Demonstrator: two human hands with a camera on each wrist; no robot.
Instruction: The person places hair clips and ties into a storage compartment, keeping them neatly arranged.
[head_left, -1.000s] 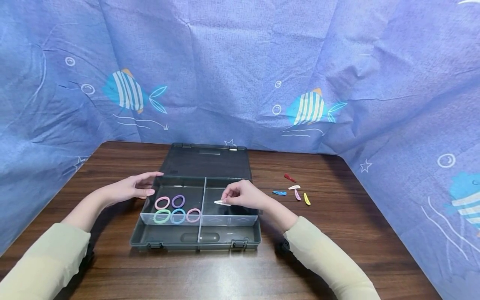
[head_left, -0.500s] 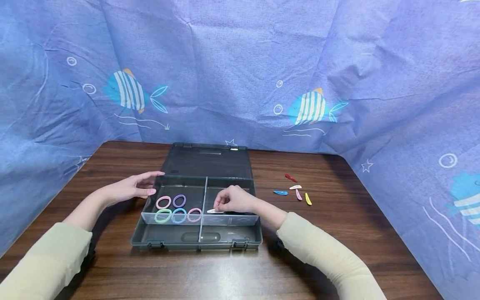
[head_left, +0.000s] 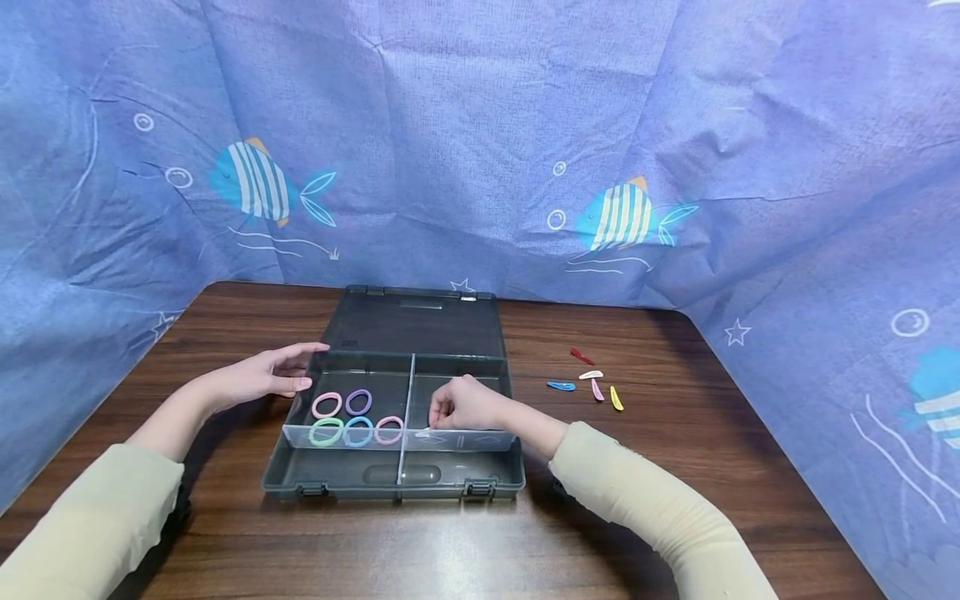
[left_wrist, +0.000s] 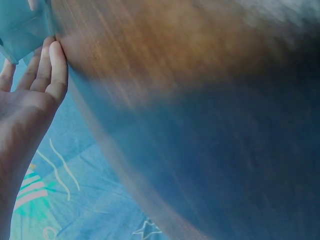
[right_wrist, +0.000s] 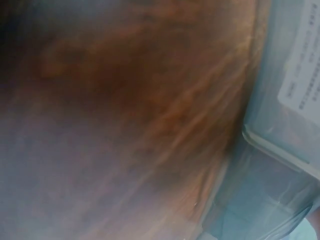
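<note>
A dark translucent organizer box [head_left: 457, 492] lies with its lid [head_left: 420, 325] folded back. My right hand [head_left: 468, 404] reaches into its right rear compartment. Its fingertips pinch a white snap hair clip [head_left: 423, 433], low behind the clear front divider [head_left: 480, 439], which partly veils it. My left hand [head_left: 262, 375] is at the box's left side, thumb and fingers spread and extended; in the left wrist view, straight fingertips [left_wrist: 57, 52] touch the box wall [left_wrist: 25, 30]. In the left rear compartment lie several hair ties, including a purple one [head_left: 370, 403] and a green one [head_left: 312, 435].
Right of the box, several snap clips lie on the wooden table [head_left: 675, 467]: red [head_left: 581, 356], blue [head_left: 561, 386], cream [head_left: 591, 375], pink [head_left: 597, 390] and yellow [head_left: 616, 397]. A blue fish-print cloth [head_left: 465, 150] hangs behind the table.
My right hand has moved down and slightly left with the white hair clip, toward the compartment's front divider. The left hand has stayed at the box's side.
</note>
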